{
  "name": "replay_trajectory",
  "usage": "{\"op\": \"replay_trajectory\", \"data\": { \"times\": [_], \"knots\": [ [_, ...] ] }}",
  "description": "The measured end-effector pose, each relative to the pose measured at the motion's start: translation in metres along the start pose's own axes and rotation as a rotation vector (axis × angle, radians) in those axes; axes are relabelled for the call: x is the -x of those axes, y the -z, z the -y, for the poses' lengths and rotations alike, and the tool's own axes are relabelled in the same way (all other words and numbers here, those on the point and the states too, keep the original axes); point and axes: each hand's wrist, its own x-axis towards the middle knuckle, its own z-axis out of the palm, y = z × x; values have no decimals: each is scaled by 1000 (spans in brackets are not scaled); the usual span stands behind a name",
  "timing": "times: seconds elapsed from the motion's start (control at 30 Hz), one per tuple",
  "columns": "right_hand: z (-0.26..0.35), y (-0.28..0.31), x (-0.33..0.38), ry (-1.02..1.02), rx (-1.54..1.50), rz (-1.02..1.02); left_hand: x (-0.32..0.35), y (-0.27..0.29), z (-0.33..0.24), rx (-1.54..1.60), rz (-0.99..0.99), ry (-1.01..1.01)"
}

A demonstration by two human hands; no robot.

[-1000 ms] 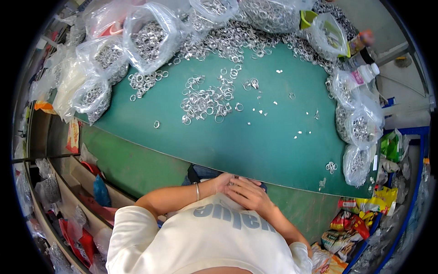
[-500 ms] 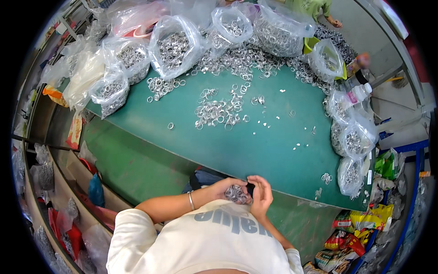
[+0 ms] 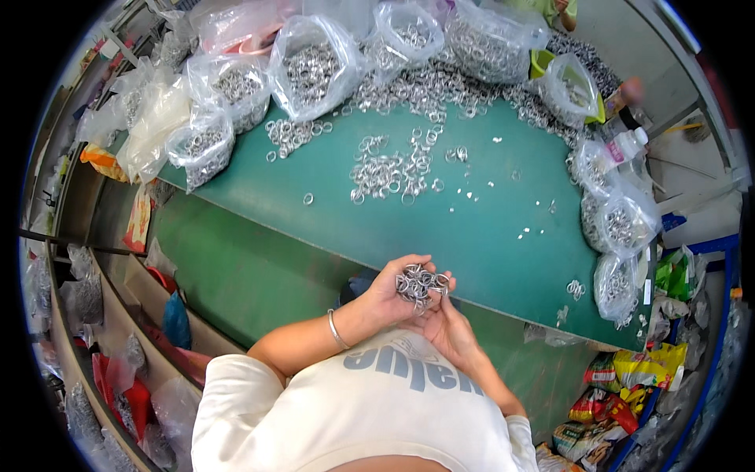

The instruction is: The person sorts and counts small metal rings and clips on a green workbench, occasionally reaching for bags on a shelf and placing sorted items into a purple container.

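Both hands are close together, just at the near edge of the green table (image 3: 487, 204). Her left hand (image 3: 391, 297) is cupped and holds a bunch of small silver rings (image 3: 419, 282). Her right hand (image 3: 444, 322) sits under and beside it, fingers curled up touching the same bunch; how tight it grips is hard to tell. A thin bracelet (image 3: 336, 330) is on the left wrist. More loose rings (image 3: 391, 169) lie farther out on the table, with clear bags of rings (image 3: 311, 67) around the far side
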Motion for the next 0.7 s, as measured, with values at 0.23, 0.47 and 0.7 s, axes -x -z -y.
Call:
{"op": "replay_trajectory", "data": {
  "times": [0.23,0.47,0.7],
  "knots": [
    [62,-29,5,0,-217,74,-21,-50,-8,-151,38,-308],
    [137,-69,-28,444,-140,116,-75,-148,-68,-71,265,-404],
    [290,-122,-86,821,-5,145,-140,-310,-135,-440,482,-792]
  ]
}}
